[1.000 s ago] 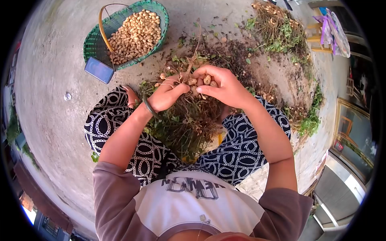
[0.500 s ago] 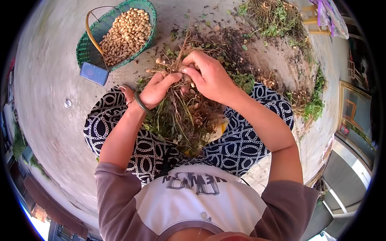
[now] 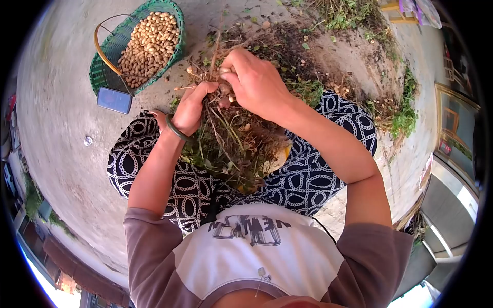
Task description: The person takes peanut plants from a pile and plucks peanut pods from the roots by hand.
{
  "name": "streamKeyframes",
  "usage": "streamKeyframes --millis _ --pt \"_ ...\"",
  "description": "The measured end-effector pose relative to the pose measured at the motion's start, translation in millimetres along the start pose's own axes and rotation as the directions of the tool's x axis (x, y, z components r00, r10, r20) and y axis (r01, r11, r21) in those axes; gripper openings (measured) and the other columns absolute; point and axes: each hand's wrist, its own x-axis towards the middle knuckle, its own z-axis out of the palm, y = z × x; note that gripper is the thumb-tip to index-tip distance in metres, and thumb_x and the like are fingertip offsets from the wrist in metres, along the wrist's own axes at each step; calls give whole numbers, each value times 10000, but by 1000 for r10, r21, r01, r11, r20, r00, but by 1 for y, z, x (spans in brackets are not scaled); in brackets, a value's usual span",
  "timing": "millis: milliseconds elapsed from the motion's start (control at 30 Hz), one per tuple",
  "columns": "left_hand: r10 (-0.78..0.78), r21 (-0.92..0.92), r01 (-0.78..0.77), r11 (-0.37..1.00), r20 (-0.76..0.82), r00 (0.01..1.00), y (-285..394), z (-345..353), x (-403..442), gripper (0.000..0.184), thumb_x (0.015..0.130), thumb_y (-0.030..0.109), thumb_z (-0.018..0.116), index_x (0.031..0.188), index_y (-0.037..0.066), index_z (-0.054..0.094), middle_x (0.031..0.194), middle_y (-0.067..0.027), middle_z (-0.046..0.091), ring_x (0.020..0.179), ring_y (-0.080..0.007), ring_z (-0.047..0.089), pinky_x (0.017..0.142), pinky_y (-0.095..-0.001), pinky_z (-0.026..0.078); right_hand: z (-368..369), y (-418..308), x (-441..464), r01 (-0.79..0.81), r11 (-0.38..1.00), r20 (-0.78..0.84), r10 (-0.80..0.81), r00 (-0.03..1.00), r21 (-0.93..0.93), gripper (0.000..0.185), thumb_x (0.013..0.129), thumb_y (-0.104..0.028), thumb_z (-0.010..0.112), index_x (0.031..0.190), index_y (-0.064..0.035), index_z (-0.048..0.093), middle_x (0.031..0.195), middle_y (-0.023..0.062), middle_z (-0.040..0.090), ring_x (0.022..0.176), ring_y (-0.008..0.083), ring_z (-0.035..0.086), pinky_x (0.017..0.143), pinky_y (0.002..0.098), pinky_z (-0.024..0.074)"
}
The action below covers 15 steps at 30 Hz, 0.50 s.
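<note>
An uprooted peanut plant [image 3: 221, 131] lies over the heap between my knees, its stems toward my body and its tangled roots pointing away. My left hand [image 3: 192, 109], with a dark green bangle at the wrist, is closed around the plant just below the roots, thumb pressed on top. Close beside it, my right hand [image 3: 257, 84] pinches among the roots with bent fingers; exactly what lies between its fingertips is partly hidden. A few peanuts and reddish lumps show under and between the two hands.
A green woven basket [image 3: 181, 38] with a yellow handle, holding peanuts [image 3: 149, 43], stands at upper left. A phone [image 3: 114, 100] leans against it. More plants [image 3: 349, 13] lie at upper right, with soil and leaves on the floor. A yellow stool [image 3: 393, 13] is beyond them.
The view has shifted slightly, so the basket and phone appear further left. My right hand has lifted a little at the roots, while my left keeps its hold.
</note>
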Motion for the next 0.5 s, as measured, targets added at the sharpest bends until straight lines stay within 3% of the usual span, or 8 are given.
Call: streamKeyframes --millis 67,100,133,200,233,300,433,500 --pt "36 77 -44 996 99 994 -3 -6 4 297 919 223 484 955 -39 621 857 -103 642 732 -157 570 708 -319 461 -6 18 8 -44 999 -175 45 983 10 164 896 -118 639 964 2 551 817 131 620 697 266 618 601 381 469" --pt "132 110 -148 983 141 981 5 6 0 308 923 263 431 796 21 573 683 -75 583 633 -161 481 637 -301 391 -14 25 12 -40 992 -151 58 987 117 169 912 -123 628 1015 -5 565 809 111 621 666 208 596 570 353 457" --pt "168 20 -176 984 209 963 10 5 0 296 920 262 414 758 45 532 650 -61 550 615 -163 455 626 -300 375 -24 28 15 -211 917 83 195 977 339 170 942 -160 591 1023 -11 577 789 77 603 633 156 554 545 303 428" --pt "256 -159 -214 964 325 910 20 0 -1 295 914 262 380 682 94 450 586 -34 483 578 -166 403 605 -296 344 -24 42 13 -475 372 407 251 879 797 183 968 -201 545 981 -23 587 768 47 570 614 121 515 522 259 391" --pt "243 -140 -212 967 272 931 27 -3 -5 278 891 249 368 638 134 357 531 -5 394 559 -164 353 595 -295 323 -20 44 10 -463 233 405 256 878 855 193 974 -210 533 977 -24 587 769 44 563 614 114 510 509 251 379" --pt "288 -253 -220 942 272 918 32 -14 -6 287 878 267 382 624 136 352 516 8 400 543 -149 349 596 -286 317 -10 48 4 -412 -56 411 267 872 909 215 985 -227 509 969 -27 586 770 38 550 615 101 500 483 234 355" --pt "320 -337 -222 915 271 908 37 -17 -9 294 866 268 395 609 139 335 491 15 383 519 -141 340 568 -289 306 4 60 -7 -646 200 568 335 752 737 262 995 -244 511 962 3 593 803 34 544 603 95 501 459 234 345" --pt "196 -223 -133 966 293 936 31 -20 -7 319 893 295 402 624 124 394 513 1 421 531 -150 385 582 -308 350 -1 55 -6 -681 190 566 425 706 707 272 1000 -250 508 956 2 598 795 18 518 600 85 489 463 228 345"
